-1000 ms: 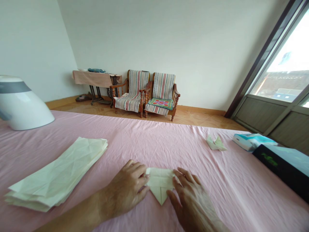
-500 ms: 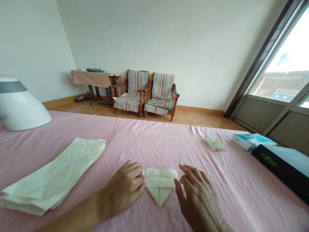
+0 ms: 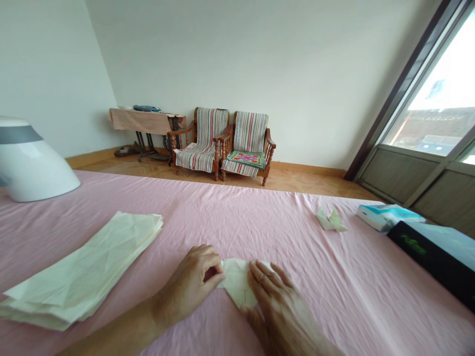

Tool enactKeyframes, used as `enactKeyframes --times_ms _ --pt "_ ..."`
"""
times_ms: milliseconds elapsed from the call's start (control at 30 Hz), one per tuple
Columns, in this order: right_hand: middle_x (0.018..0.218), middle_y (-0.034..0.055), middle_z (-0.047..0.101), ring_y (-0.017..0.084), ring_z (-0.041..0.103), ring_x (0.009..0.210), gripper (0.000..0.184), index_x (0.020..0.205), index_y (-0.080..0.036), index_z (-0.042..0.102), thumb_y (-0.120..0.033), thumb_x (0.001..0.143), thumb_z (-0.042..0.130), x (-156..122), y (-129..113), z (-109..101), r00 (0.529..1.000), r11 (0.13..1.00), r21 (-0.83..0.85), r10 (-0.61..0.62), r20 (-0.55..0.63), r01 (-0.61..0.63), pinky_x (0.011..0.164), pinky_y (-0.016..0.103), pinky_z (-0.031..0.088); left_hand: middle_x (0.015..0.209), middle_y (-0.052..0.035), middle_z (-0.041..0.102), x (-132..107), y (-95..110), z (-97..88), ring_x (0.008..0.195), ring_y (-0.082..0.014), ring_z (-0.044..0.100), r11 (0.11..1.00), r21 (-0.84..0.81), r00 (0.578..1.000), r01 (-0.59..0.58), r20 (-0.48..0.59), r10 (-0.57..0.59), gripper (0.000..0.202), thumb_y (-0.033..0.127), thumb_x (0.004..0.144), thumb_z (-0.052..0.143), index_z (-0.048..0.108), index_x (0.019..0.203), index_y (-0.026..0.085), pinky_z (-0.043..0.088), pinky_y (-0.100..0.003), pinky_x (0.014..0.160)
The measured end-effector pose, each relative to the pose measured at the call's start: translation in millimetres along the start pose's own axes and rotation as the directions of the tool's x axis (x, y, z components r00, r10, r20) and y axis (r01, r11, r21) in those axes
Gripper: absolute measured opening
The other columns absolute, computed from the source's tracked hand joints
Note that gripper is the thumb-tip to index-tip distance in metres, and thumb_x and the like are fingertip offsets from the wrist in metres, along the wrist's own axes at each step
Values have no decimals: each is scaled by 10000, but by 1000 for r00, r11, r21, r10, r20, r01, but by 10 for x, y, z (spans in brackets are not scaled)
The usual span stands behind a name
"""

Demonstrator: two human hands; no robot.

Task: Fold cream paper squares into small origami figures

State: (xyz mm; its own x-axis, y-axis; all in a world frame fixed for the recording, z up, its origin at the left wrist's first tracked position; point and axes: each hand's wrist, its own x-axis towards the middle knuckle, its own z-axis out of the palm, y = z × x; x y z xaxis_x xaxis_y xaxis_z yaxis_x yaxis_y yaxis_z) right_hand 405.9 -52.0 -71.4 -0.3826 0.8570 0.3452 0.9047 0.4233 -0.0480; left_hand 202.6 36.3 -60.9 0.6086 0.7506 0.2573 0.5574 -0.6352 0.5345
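Observation:
A small piece of pale folded paper lies on the pink cloth in front of me, its point facing me. My left hand pinches the paper's left corner between thumb and fingers. Across the right part of the paper my right hand lies flat with fingers stretched out, hiding that side and part of the lower tip. The paper's upper left edge shows between the two hands.
A stack of creased pale paper sheets lies at left, below a white and grey appliance. To the right are a small folded paper shape, a blue and white package and a black box. Two chairs stand beyond the pink-covered surface.
My right hand has moved left from beside the folded paper onto it, covering its right side. My left hand stays at the left corner, its thumb and fingers now showing a pinch.

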Motion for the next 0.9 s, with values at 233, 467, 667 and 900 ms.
enactKeyframes --times_ms 233,467,667,900 --pt "1061 140 701 300 653 975 214 976 -138 709 -196 885 525 -52 136 -11 974 974 -29 221 -45 -223 871 508 491 957 -18 601 24 -68 10 942 -214 548 998 -9 995 68 -69 -69 256 98 710 709 627 932 196 398 -327 841" --pt "938 124 675 272 626 864 164 965 -156 651 -231 888 527 -47 247 -54 941 936 113 337 -26 -332 758 437 496 940 -17 610 85 -70 -13 958 -222 550 997 -61 998 50 -28 -52 217 119 699 709 647 886 210 391 -334 860" --pt "1088 130 630 291 582 987 309 1150 -161 542 -231 850 531 -106 285 71 926 921 209 357 -122 -328 827 465 467 791 -2 587 142 -53 5 818 -181 548 995 -95 999 14 -44 -18 101 109 742 625 571 693 178 403 -284 762" --pt "1052 57 642 220 598 965 532 1306 -234 424 -144 791 523 -69 311 137 892 841 475 397 -216 -259 828 399 476 691 26 521 74 28 9 627 -117 492 982 -161 994 -97 -72 86 139 160 882 494 504 745 178 387 -214 591"
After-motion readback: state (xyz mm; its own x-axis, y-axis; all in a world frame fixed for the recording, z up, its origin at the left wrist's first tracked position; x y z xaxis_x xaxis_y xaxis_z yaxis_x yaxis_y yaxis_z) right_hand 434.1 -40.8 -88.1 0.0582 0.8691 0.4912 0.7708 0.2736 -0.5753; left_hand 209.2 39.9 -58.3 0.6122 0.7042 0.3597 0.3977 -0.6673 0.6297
